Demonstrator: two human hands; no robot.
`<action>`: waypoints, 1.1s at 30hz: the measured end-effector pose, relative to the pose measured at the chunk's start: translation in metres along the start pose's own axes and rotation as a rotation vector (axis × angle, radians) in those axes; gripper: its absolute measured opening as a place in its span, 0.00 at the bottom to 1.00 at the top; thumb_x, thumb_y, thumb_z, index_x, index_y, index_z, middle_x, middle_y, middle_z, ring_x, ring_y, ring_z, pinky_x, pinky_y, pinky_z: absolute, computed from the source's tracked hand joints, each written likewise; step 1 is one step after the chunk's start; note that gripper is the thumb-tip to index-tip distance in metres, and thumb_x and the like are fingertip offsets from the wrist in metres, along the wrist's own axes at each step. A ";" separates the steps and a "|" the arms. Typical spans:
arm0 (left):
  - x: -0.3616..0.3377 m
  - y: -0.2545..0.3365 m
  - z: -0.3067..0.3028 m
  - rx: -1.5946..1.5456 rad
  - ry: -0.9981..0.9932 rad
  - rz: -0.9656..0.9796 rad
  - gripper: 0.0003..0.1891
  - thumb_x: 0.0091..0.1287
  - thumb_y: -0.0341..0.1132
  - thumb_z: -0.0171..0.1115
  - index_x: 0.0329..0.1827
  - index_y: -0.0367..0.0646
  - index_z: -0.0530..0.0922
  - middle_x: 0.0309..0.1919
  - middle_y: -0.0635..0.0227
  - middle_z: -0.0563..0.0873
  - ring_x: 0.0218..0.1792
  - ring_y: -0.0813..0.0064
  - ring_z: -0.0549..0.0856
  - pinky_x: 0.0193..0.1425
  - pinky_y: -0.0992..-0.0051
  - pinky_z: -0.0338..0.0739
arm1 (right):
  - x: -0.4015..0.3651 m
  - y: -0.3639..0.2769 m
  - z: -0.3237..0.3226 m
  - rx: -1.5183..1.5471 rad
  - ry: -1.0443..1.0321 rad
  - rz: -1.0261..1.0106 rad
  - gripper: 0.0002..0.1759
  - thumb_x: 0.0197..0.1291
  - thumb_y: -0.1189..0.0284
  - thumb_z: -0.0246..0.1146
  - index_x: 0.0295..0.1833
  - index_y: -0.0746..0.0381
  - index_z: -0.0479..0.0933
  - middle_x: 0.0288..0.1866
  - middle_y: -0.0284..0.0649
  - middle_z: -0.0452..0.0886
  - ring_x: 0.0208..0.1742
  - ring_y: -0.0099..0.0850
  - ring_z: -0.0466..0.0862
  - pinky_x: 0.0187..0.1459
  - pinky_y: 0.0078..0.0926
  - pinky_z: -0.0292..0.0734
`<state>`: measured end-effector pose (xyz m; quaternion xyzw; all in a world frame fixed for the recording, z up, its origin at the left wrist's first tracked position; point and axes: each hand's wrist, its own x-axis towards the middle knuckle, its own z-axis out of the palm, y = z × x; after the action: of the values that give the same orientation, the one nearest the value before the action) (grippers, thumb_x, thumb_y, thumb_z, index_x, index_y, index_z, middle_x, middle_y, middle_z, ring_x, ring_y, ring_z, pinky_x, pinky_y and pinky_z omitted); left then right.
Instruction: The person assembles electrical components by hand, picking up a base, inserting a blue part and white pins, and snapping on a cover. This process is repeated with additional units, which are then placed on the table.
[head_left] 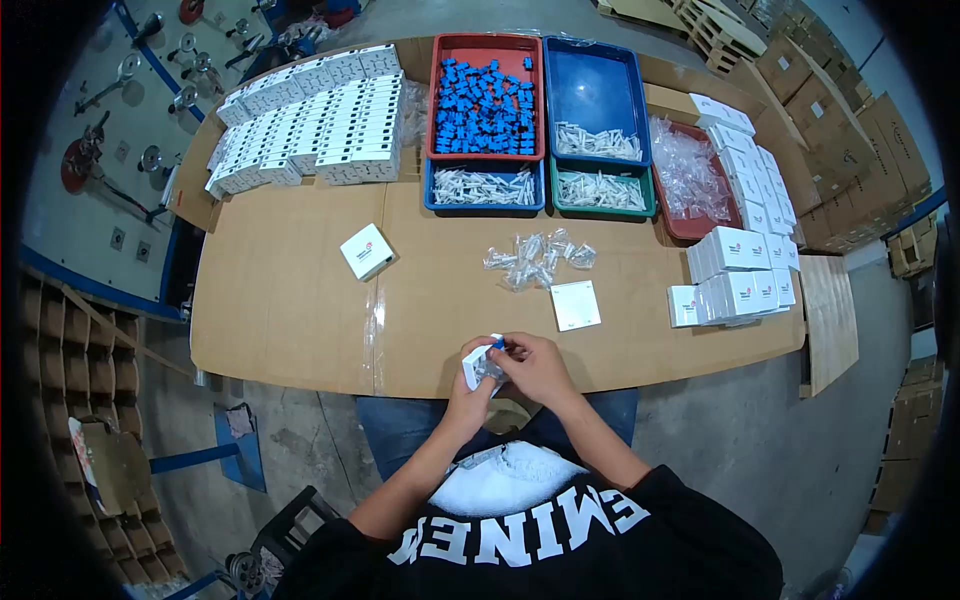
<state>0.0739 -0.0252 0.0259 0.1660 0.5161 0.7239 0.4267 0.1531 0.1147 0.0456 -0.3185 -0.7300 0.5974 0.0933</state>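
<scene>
At the table's front edge, my left hand (464,398) is closed around a small white box (472,374), which is tilted and partly hidden by my fingers. My right hand (540,372) reaches in from the other side, its fingers pinching a small blue part (498,343) at the top of the white box. Something greyish shows inside the box, too small to name. Beyond my hands lies a loose pile of clear plastic bags with small parts (540,260). A flat white square piece (575,305) rests just right of that pile.
A closed white box (367,251) sits left of centre. Stacked white boxes (330,130) fill the back left; others (740,275) stand at right. Trays at the back hold blue parts (485,110), white plugs (485,187) and clear bags (690,175). The cardboard tabletop (290,300) has taped seams.
</scene>
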 end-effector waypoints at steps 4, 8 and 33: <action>0.015 0.020 -0.028 -0.171 0.349 0.030 0.33 0.72 0.19 0.46 0.81 0.52 0.63 0.60 0.61 0.80 0.58 0.66 0.85 0.54 0.62 0.92 | 0.000 0.001 0.000 0.116 0.105 0.010 0.17 0.70 0.66 0.75 0.54 0.71 0.86 0.37 0.40 0.90 0.36 0.23 0.87 0.38 0.24 0.83; 0.007 0.047 -0.037 -0.093 0.234 0.005 0.33 0.71 0.20 0.46 0.80 0.51 0.64 0.63 0.56 0.83 0.59 0.62 0.88 0.56 0.61 0.92 | 0.029 -0.026 -0.053 -0.040 -0.239 0.163 0.19 0.70 0.62 0.75 0.54 0.68 0.87 0.31 0.37 0.88 0.28 0.20 0.84 0.29 0.24 0.78; -0.004 -0.001 -0.013 -0.181 0.364 -0.053 0.25 0.89 0.51 0.44 0.81 0.50 0.66 0.59 0.60 0.84 0.55 0.66 0.88 0.59 0.64 0.86 | 0.045 -0.010 -0.019 0.135 0.184 -0.139 0.16 0.72 0.72 0.69 0.61 0.66 0.82 0.45 0.37 0.89 0.40 0.23 0.85 0.45 0.24 0.81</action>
<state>0.0673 -0.0362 0.0207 -0.0203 0.5217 0.7740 0.3583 0.1242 0.1553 0.0485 -0.3136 -0.6967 0.6056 0.2225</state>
